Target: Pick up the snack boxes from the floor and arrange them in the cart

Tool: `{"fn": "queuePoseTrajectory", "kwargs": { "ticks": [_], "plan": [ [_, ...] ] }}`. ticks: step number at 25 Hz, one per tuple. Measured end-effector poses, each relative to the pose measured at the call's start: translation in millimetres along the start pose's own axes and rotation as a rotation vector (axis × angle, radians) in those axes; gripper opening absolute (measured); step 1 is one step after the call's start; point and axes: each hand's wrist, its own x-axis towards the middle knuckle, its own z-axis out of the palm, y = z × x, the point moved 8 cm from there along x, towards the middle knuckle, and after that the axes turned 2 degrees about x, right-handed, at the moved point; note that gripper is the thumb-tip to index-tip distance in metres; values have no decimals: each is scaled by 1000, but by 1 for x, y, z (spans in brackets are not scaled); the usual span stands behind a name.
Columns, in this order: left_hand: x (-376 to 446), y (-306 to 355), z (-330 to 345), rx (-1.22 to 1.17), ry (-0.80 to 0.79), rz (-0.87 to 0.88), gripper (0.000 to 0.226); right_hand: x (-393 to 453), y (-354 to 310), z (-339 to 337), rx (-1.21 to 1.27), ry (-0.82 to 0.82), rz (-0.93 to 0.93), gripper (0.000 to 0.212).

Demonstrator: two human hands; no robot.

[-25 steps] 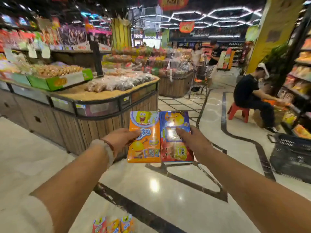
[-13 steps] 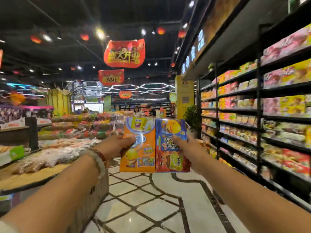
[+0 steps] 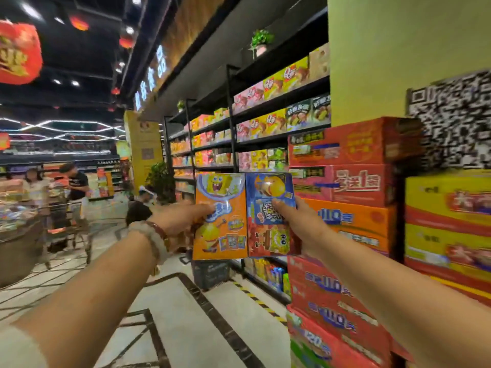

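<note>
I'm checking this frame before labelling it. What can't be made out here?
- Head view: the small print on the orange snack box and blue snack box is blurred.
- The fingers of the left hand and right hand are hidden behind the boxes.
- The target cart can't be identified.

Orange snack box (image 3: 220,216) and blue-and-red snack box (image 3: 270,214), upright, side by side, edges touching, aloft.

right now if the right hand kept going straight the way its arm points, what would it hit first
Probably the dark store shelves behind the blue snack box that the right hand grips. The stacked red cartons sit just right of that line; depth is unclear.
</note>
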Motion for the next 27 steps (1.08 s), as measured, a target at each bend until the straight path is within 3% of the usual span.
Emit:
{"fn": "queuePoseTrajectory", "kwargs": {
  "ticks": [2,4,8,10,12,16,20,23,27],
  "plan": [
    [3,21,87,-39,-140,35,21,-31,-23,-89,-76,140,-26,72],
    [6,36,171,-49,-274,61,29,-72,-50,-171,-138,248,-68,54],
    [-9,65,341,-25,-537,117,48,-166,-99,-316,-298,508,-60,52],
    [-32,84,417,-67,-673,123,37,-214,-122,-369,-324,623,-78,34],
    [-60,108,487,-107,-827,152,20,-261,-147,-416,-379,768,-104,35],
    [-107,161,597,-112,-1009,270,15,-347,-192,-486,-380,1032,-174,42],
    [-200,198,709,-68,-1321,356,42,-472,-222,-534,-395,1310,-221,47],
    [-300,207,778,-47,-1517,396,37,-582,-238,-550,-415,1477,-242,46],
    [-449,211,848,-87,-1743,406,11,-730,-261,-556,-474,1705,-267,43]
  ]
}}
